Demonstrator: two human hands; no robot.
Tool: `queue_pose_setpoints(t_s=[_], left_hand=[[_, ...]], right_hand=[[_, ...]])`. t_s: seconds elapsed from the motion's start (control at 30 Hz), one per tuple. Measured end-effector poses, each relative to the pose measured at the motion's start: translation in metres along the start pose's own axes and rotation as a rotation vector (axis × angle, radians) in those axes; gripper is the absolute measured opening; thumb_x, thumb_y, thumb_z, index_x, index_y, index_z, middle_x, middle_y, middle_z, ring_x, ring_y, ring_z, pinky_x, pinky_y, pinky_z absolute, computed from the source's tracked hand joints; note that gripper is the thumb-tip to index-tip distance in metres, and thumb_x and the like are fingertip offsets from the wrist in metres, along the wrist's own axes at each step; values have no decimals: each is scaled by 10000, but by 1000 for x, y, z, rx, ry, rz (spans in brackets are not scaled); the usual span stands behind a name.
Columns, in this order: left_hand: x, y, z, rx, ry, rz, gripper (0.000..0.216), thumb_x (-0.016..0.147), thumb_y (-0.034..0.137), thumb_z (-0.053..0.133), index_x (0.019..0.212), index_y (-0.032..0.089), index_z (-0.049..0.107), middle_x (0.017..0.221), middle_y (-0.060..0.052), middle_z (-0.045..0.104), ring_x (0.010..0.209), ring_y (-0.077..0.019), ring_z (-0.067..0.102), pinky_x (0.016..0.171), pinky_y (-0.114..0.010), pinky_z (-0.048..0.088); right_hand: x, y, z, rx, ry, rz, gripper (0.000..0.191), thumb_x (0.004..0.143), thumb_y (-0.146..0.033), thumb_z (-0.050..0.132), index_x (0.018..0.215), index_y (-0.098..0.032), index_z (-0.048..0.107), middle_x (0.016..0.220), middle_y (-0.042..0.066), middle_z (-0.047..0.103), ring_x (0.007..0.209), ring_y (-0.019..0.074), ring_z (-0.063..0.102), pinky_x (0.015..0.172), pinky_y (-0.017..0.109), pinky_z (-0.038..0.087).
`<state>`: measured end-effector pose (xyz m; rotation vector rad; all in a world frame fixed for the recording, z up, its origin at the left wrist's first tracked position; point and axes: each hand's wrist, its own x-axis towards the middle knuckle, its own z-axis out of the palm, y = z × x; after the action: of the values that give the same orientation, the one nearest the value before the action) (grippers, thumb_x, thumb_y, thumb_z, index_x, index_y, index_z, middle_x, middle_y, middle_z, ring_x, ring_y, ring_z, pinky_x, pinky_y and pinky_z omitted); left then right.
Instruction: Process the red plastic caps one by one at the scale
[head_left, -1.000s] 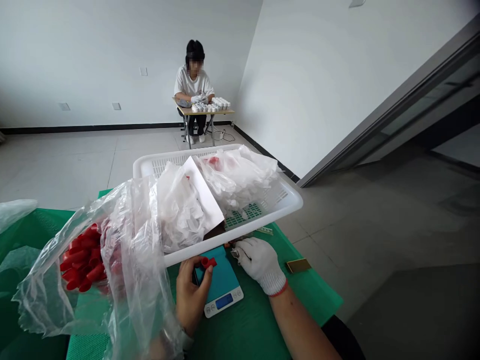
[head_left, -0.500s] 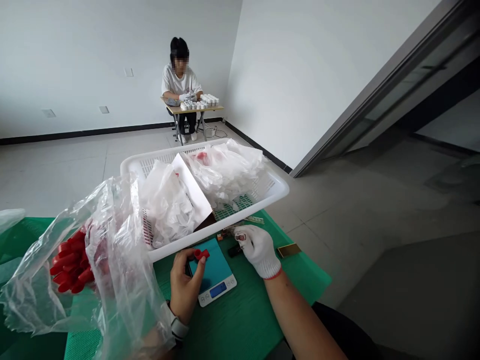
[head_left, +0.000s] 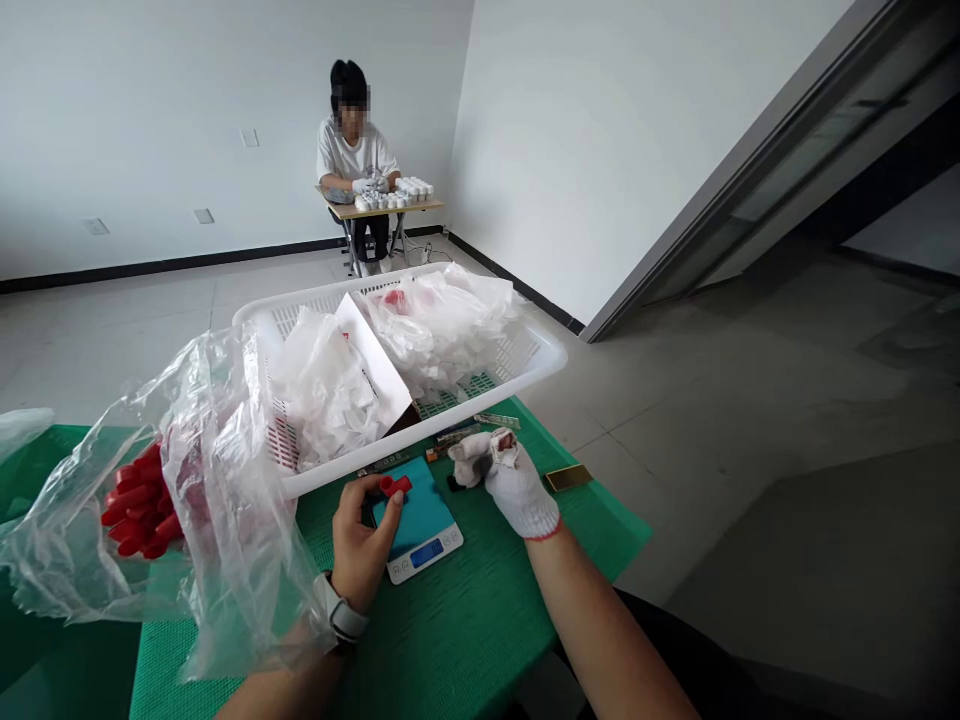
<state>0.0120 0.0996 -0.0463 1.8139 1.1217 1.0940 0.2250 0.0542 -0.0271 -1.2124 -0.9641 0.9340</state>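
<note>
My left hand, bare with a watch on its wrist, pinches a red plastic cap at its fingertips, just over the near-left part of a digital kitchen scale with a teal top. My right hand, in a white knit glove, is curled and raised beside the scale, with a red speck showing at its fingers. I cannot tell whether it holds anything. To my left, a clear plastic bag holds several red caps.
A white plastic basket of crumpled plastic bags and a white sheet sits beyond the scale on a green mat. Small strips and a brass-coloured plate lie nearby. Farther off, a person sits at a folding table with rows of white containers.
My right hand has lifted and turned, with its fingers curling upward. My left hand still has the red cap. The whole scene has shifted slightly up and left in view.
</note>
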Motion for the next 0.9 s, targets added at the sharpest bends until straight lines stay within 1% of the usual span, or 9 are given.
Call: queue_pose_setpoints(t_s=[0.03, 0.1, 0.17, 0.23, 0.33, 0.4, 0.6, 0.73, 0.9], left_hand=[[0, 0, 0, 1, -3, 10, 252, 849, 398, 632, 989, 189, 632, 945, -63, 661, 901, -215, 643, 788, -358, 531], [-1, 0, -1, 4, -8, 27, 237, 843, 387, 641, 976, 192, 631, 933, -56, 659, 892, -209, 643, 803, -362, 528], [-1, 2, -2, 4, -8, 36, 227, 839, 377, 646, 969, 191, 629, 923, -52, 659, 880, -203, 644, 799, -354, 528], [-2, 4, -3, 2, -11, 49, 219, 841, 368, 644, 968, 190, 631, 921, -51, 663, 878, -200, 645, 790, -345, 529], [-3, 8, -5, 8, -18, 87, 193, 855, 344, 631, 975, 193, 638, 929, -46, 673, 874, -192, 645, 792, -337, 529], [-5, 10, -6, 20, -16, 112, 188, 861, 331, 627, 992, 196, 643, 942, -42, 679, 878, -188, 649, 793, -332, 532], [-9, 14, -6, 52, -14, 178, 171, 862, 313, 632, 989, 200, 650, 937, -44, 688, 871, -181, 656, 779, -322, 543], [-10, 17, -6, 85, -27, 261, 154, 848, 310, 650, 952, 196, 649, 881, -43, 679, 816, -180, 642, 719, -311, 547], [-11, 17, -5, 133, -27, 339, 149, 845, 310, 666, 938, 198, 633, 858, -33, 660, 791, -172, 621, 698, -293, 536]], right_hand=[[-2, -2, 2, 23, -71, 62, 604, 829, -701, 430, 834, -173, 724, 805, 114, 736, 652, 224, 690, 612, 361, 586], [-6, -4, 6, 52, -188, 129, 651, 832, -714, 419, 900, -153, 743, 780, 113, 732, 648, 216, 684, 627, 353, 582], [-8, -5, 10, 69, -264, 154, 616, 850, -675, 445, 946, -147, 748, 743, 98, 727, 662, 206, 683, 652, 337, 577], [-10, -2, 12, 87, -310, 188, 591, 877, -639, 438, 983, -143, 742, 722, 86, 723, 639, 187, 675, 631, 308, 567], [-13, 2, 15, 101, -335, 265, 675, 896, -671, 361, 1007, -116, 728, 695, 91, 715, 560, 160, 648, 534, 261, 530], [-15, 3, 15, 93, -347, 284, 694, 886, -689, 363, 996, -109, 728, 693, 93, 714, 552, 156, 648, 502, 241, 509], [-17, -7, 15, 97, -442, 260, 638, 890, -657, 396, 996, -122, 729, 709, 81, 715, 575, 148, 656, 506, 224, 498], [-16, -10, 12, 17, -433, 240, 563, 889, -593, 450, 951, -113, 737, 679, 70, 700, 558, 140, 639, 468, 200, 475], [-17, -11, 8, 72, -476, 263, 553, 904, -581, 450, 977, -107, 725, 713, 75, 698, 603, 150, 643, 552, 235, 506]])
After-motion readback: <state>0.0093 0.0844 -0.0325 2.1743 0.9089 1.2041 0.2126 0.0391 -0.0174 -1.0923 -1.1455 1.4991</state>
